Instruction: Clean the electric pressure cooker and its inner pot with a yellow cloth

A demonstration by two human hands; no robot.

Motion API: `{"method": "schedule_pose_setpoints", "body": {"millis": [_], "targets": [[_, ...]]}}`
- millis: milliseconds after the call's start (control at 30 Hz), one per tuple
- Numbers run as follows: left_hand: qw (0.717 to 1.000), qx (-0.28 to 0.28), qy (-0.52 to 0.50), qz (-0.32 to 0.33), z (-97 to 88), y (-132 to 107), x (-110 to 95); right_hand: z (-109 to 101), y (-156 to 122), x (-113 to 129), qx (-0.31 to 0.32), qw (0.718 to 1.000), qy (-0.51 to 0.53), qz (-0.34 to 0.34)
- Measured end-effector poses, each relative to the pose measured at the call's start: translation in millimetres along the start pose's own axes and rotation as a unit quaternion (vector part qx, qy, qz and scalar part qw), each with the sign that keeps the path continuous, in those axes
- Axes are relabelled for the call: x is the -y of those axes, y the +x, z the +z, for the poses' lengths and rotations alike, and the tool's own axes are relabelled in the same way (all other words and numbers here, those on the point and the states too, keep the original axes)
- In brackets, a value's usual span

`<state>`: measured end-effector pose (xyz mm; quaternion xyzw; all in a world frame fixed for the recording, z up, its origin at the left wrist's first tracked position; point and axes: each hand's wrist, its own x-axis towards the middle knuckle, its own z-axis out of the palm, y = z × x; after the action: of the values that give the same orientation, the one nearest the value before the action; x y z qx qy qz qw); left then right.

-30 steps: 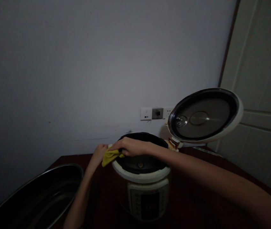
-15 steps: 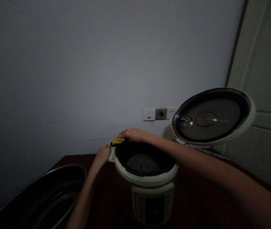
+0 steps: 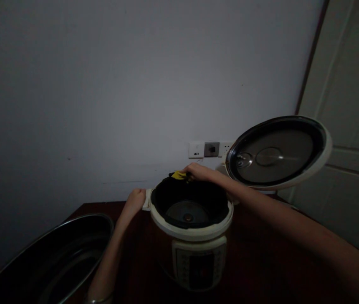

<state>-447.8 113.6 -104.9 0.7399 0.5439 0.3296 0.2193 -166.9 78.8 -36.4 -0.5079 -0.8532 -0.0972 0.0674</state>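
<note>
An electric pressure cooker point(image 3: 195, 233) with a white rim stands on the dark red table, its inside bare down to a round plate at the bottom. My left hand point(image 3: 136, 200) is closed around the white side handle point(image 3: 147, 199) on the cooker's left. At the far rim, my right hand point(image 3: 197, 171) grips a yellow and black cloth point(image 3: 179, 175) and presses it against the edge. The cooker's lid point(image 3: 277, 154) is swung up and tilted on the right, showing its metal underside and dark seal ring.
A large dark basin point(image 3: 81, 253) with a shiny rim is at the lower left, close to my left forearm. Wall sockets point(image 3: 196, 150) sit behind the cooker. A pale door point(image 3: 346, 126) is at the right. The table point(image 3: 100, 207) meets the wall.
My right hand has moved the cloth rightward along the cooker's far rim, away from the left handle. My left hand stays on the handle. The view has shifted slightly.
</note>
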Motion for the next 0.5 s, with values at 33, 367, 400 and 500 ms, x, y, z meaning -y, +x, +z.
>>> {"method": "schedule_pose_setpoints", "body": {"millis": [33, 367, 400, 500], "targets": [[1.0, -0.002, 0.002, 0.001, -0.1, 0.1, 0.0, -1.4, -5.4, -3.6, 0.001, 1.0, -0.008, 0.014], [1.0, -0.005, 0.015, 0.007, -2.1, -0.5, -2.4, -22.9, -57.2, 9.5, 0.032, 0.986, -0.074, 0.146], [1.0, -0.005, 0.015, 0.008, -2.2, -0.7, -2.6, -25.2, -62.6, 13.6, 0.036, 0.984, -0.076, 0.158], [1.0, -0.004, 0.014, 0.012, -2.8, -1.4, -4.0, -30.5, -77.0, 27.7, 0.035, 0.978, -0.078, 0.19]]}}
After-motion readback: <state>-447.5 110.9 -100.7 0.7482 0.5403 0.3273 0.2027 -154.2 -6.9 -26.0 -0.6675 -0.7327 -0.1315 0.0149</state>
